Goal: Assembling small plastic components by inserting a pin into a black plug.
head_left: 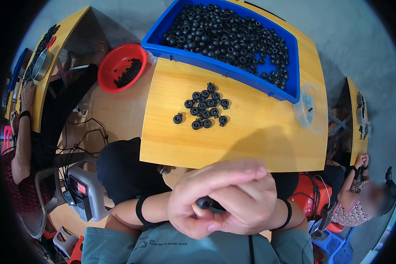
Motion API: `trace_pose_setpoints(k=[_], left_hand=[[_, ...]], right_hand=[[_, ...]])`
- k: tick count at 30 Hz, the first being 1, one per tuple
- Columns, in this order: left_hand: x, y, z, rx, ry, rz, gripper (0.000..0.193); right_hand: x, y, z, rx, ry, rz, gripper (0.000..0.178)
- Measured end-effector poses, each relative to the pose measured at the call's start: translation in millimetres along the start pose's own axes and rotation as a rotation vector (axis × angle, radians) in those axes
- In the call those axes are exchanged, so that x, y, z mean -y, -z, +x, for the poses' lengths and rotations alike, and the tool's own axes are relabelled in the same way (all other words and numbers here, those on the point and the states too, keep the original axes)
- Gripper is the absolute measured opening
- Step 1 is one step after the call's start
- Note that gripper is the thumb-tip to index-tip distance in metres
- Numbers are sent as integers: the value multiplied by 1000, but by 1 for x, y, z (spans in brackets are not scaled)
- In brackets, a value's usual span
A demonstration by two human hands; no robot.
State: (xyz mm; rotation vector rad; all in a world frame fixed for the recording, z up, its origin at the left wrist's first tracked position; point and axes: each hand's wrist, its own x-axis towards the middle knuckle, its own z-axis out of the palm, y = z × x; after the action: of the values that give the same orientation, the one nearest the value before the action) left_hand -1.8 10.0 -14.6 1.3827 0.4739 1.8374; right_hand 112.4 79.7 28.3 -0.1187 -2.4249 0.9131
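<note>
Close to my chest, just in front of the table's near edge, my two hands are pressed together. My left hand [182, 200] curls around a small black part [204, 202], whose round end shows between the fingers. My right hand [253, 204] is closed against it, fingers overlapping the left ones; the rest of the part is hidden. On the yellow table [171, 147] lies a loose cluster of similar black round parts [202, 105], each with a short stub. Behind them a blue tray [224, 66] holds many black rounded pieces [215, 33].
A clear round tub [300, 115] with small silvery pieces stands at the table's right edge. Left of the table is a red basin [102, 72] with black bits. Co-workers sit at tables on both sides. Cables [92, 123] hang at the left.
</note>
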Motion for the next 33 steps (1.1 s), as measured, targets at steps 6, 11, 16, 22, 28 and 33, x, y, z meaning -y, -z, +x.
trace_pose_setpoints(k=[6, 11, 16, 22, 28, 33], left_hand=[[6, 1, -8, 46, 165, -106, 68], [-1, 4, -7, -8, 311, 83, 71], [-29, 49, 14, -382, 408, 961, 58], [14, 47, 3, -166, 789, 1388, 106], [48, 32, 9, -120, 788, 1575, 111], [66, 29, 12, -179, 706, 1628, 94]], right_hand=[[0, 12, 4, 50, 61, -224, 25], [-10, 17, -7, 169, -159, -157, 23], [-58, 11, -16, 162, -541, -307, 27], [-96, -7, -17, 52, -645, -272, 30], [-105, -3, -23, -22, -648, -141, 28], [-99, 10, -35, 37, -634, 29, 35]])
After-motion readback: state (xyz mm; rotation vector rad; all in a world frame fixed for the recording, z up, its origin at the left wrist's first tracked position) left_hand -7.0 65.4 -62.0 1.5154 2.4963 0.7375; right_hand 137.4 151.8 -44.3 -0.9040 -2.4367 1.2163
